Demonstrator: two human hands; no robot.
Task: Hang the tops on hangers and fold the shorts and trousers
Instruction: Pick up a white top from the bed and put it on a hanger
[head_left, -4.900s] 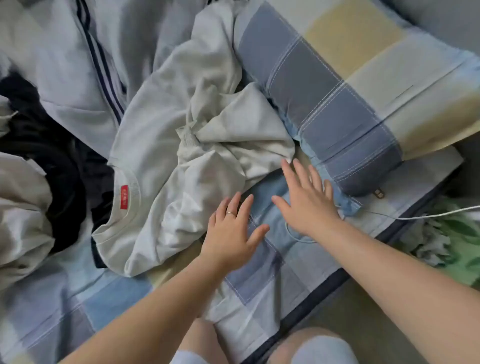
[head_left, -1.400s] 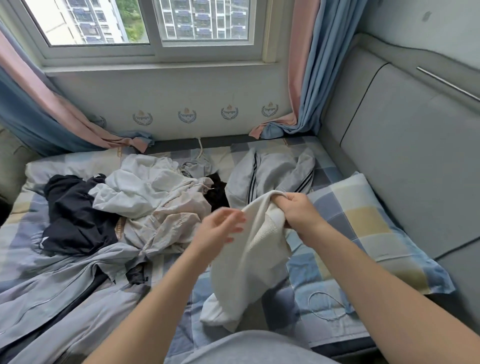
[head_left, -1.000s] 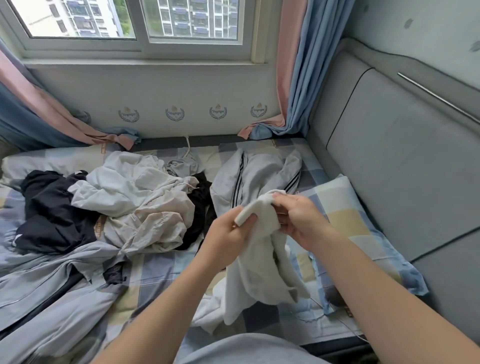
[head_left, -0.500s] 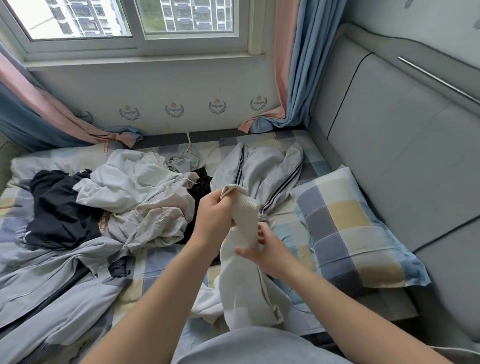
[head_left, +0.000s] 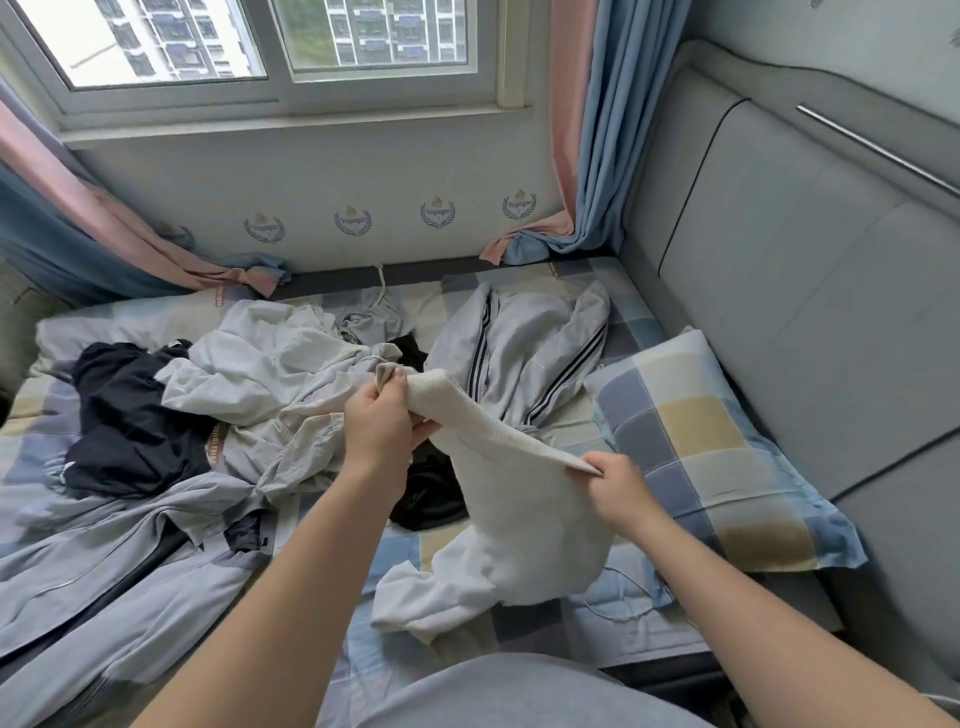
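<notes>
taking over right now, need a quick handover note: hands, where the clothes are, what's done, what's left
Left hand grips the upper edge of the white garment. Right hand pinches another edge, lower right. The garment is raised between them, its bottom trailing on the bed.
The rest lies unsorted on the bed: black garment, pale crumpled clothes, grey striped garment, grey jacket at near left.
Done: nothing visibly hung or folded. No hanger in view.
Left: every piece, starting with the white one.

Checked-sheet bed (head_left: 634, 322). Lying on it: checked pillow (head_left: 717, 452) at right; grey striped jacket (head_left: 524, 353) centre; pale heap (head_left: 270, 374), black garment (head_left: 130, 421), grey garment (head_left: 104, 587) leftward.
</notes>
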